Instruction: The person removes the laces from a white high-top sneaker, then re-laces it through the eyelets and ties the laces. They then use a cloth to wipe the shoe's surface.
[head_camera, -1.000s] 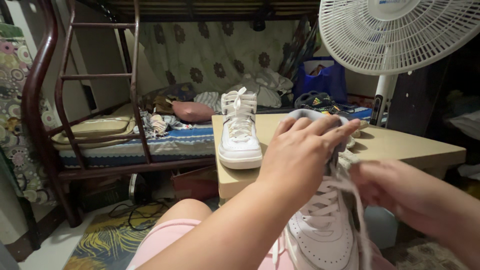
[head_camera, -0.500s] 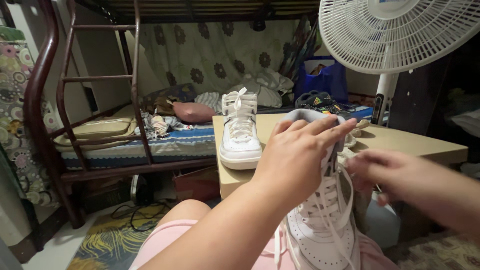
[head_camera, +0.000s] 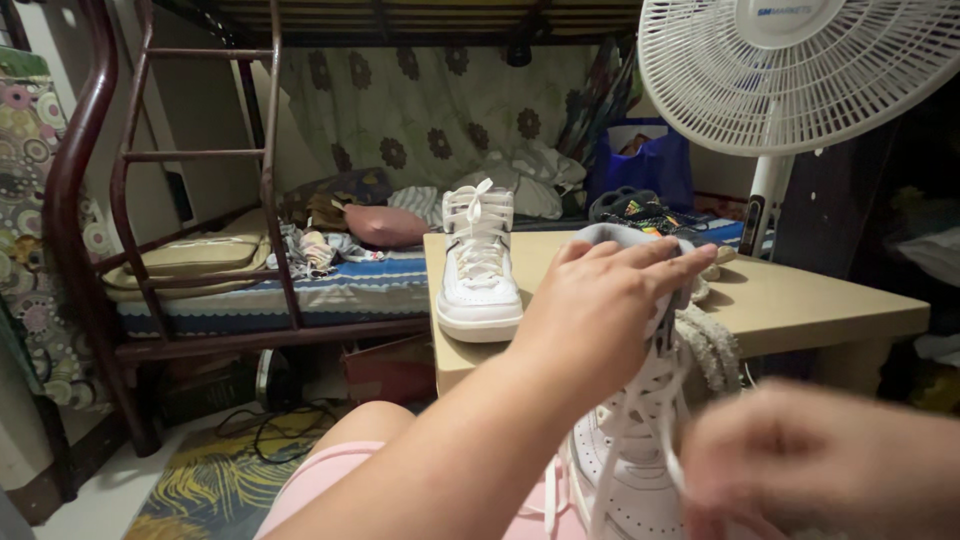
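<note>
On the person's lap, low and right of centre, a white high-top sneaker (head_camera: 640, 450) stands upright with toe pointing toward the camera, resting against a thigh in pink shorts (head_camera: 330, 480). Left hand (head_camera: 590, 310) lies over the collar, palm down, fingers spread and curled across the grey padded rim; it looks like a steadying clamp that keeps the shoe from tipping while the laces are handled. Right hand (head_camera: 820, 465) is low in the foreground and heavily blurred; it sits at the lace area, and white laces (head_camera: 650, 400) run toward it, but whether its fingers are pinched on a lace or loose I cannot tell. Upper is smooth white leather-like material with a perforated toe panel; laces are flat woven cotton, hanging in slack loops. Just beside the shoe's right flank hangs a fuzzy, knobbly cream cloth (head_camera: 710, 345), draped off the table edge. On the table (head_camera: 800, 300), a plain tan laminate slab with square edges, the matching sneaker (head_camera: 480, 260) stands upright at the near-left corner, laced with a tied bow, well apart from the held one, probably parked there out of the way. White pedestal fan (head_camera: 800, 70) with a wire-spoke grille stands at top right. Behind, a dark red tubular metal bunk frame (head_camera: 130, 200) with ladder rungs holds a striped mattress, a pink pillow (head_camera: 385, 222) and crumpled laundry.
</note>
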